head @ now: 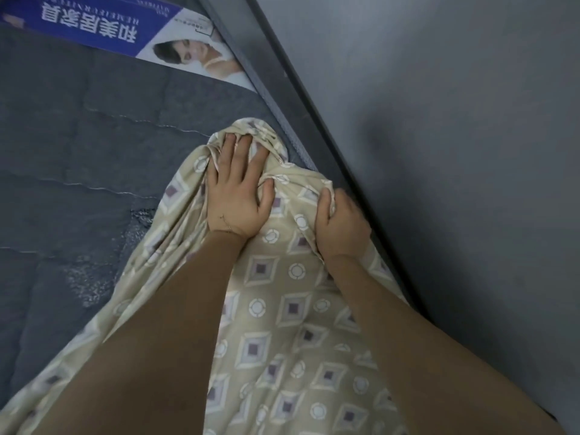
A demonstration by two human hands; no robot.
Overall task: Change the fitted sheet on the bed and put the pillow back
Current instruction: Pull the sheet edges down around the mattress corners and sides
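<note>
Right hand (342,224): fingers curled tight round a fold of the fitted sheet (282,324), knuckles up, right at the mattress (78,152) edge by the dark bed rail (314,120). Left hand (238,189): not a grip, fingers mostly straight and spread, palm flat on the fabric, tips pushing into the bunched end of the sheet; thumb sits against a ridge of cloth between the two hands. The sheet lies on top of the mattress along its rail side, beige with a diamond-and-ring print. It's wide at the bottom of frame and narrows to a gathered tip just ahead of the left fingertips. Long axis runs from the lower frame up toward the rail, tip pointing up-frame and slightly right, roughly parallel to both forearms. Progress, my read: early on the new sheet. Most of the grey quilted mattress is bare, maker's label (125,23) exposed at the top, so the old sheet looks to be off. No corner visibly hooked over the mattress; can't tell if the bunched end is an elastic corner. Left: seat this end, do the other corners, smooth out, pillow back. Pillow not in view. Grey wall (439,120) sits close behind the rail, so tucking room looks tight.
</note>
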